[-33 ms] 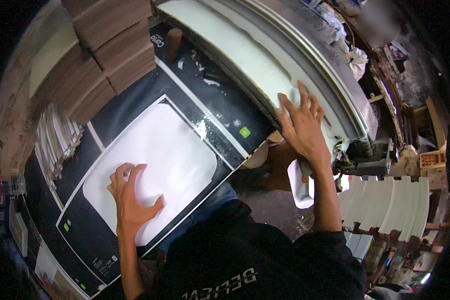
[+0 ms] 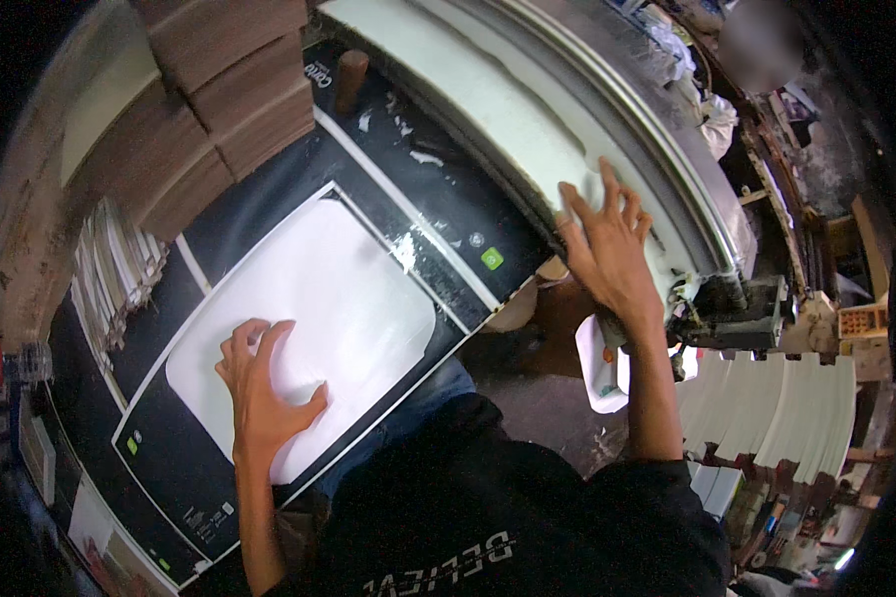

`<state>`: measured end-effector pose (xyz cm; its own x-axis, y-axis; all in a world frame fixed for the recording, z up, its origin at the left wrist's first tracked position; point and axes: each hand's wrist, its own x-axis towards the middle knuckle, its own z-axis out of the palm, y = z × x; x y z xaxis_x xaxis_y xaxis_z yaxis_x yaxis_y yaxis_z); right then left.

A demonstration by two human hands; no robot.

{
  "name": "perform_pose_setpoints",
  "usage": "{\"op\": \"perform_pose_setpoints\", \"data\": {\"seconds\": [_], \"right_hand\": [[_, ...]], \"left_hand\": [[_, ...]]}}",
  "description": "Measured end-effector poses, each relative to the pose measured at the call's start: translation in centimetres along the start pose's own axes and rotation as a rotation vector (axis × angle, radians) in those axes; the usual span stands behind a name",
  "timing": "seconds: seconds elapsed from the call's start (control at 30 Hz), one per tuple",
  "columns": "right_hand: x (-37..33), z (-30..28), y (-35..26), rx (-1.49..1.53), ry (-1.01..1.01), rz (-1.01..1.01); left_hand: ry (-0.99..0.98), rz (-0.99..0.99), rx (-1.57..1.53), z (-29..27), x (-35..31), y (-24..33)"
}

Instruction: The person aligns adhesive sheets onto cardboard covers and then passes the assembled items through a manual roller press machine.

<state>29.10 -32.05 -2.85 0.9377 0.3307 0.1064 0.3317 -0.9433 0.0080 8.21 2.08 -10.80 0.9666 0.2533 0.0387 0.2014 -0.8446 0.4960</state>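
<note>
A white sheet (image 2: 338,289) with rounded corners lies flat on black printed cardboard (image 2: 184,478) in front of me. My left hand (image 2: 267,388) rests on the sheet's left part, fingers bent and spread, thumb apart, grasping nothing. Farther right, my right hand (image 2: 609,249) reaches to a long pale strip-like surface (image 2: 468,90) beside a metal roller (image 2: 627,114). Its fingers are spread over the surface near the close end, and nothing shows in them. Whether the fingertips press on it, I cannot tell. The surface looks wet or coated.
Stacked brown board (image 2: 219,80) stands at the far left, beside a fanned pile of pale sheets (image 2: 117,274). A short brown peg (image 2: 350,75) rises near the strip. Right of my arm are a white tub (image 2: 599,368) and a stack of notched pale boards (image 2: 777,403).
</note>
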Motion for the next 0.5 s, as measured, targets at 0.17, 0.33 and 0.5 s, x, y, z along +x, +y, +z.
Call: {"op": "perform_pose_setpoints", "data": {"seconds": [0.17,0.33,0.5], "right_hand": [[-1.2,0.4,0.1,0.076,0.212,-0.056],[-4.0,2.1,-2.4,0.487,-0.014,-0.384],[-8.4,7.6,-5.3,0.621,-0.231,-0.423]], "left_hand": [[0.007,0.036,-0.074,-0.3,0.0,0.7],[-0.024,0.166,-0.179,1.8,2.4,3.5],[-0.067,0.185,-0.116,4.0,3.9,4.6]]}}
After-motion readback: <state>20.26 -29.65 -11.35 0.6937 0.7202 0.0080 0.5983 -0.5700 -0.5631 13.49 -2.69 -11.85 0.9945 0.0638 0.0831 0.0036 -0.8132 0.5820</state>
